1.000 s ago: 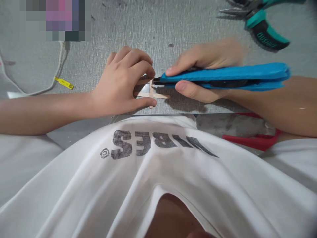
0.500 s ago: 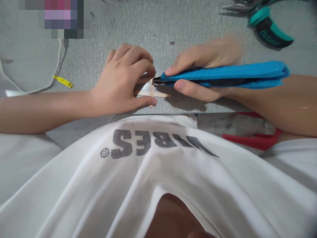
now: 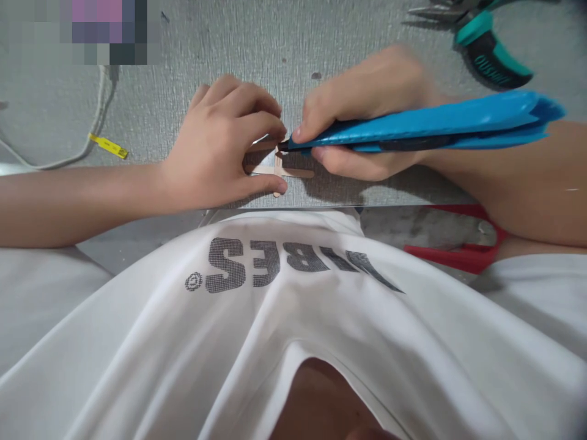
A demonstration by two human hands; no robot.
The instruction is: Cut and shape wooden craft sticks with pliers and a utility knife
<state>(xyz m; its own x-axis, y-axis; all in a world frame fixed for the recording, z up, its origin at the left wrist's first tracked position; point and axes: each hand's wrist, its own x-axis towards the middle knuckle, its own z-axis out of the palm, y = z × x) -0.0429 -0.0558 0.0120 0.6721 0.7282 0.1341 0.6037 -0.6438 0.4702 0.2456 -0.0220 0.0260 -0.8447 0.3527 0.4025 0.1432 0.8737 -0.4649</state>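
Observation:
Thin wooden sticks (image 3: 293, 172) lie crossed on the grey table (image 3: 238, 61) near its front edge. My left hand (image 3: 220, 146) curls over them, its fingertips pressing the sticks down. My right hand (image 3: 367, 110) is wrapped round a long blue tool (image 3: 435, 125) whose dark tip touches the sticks where they cross, right beside my left index finger. Part of the sticks is hidden under my left fingers.
Teal-handled pliers (image 3: 486, 49) lie at the far right of the table. A white cable (image 3: 87, 143) with a yellow tag (image 3: 107, 145) runs along the left. Something red (image 3: 458, 256) shows below the table edge at right. My white shirt fills the lower view.
My right hand has lifted the back end of the blue tool and moved slightly left, so the tool tilts with its tip down on the sticks. My left hand stays put.

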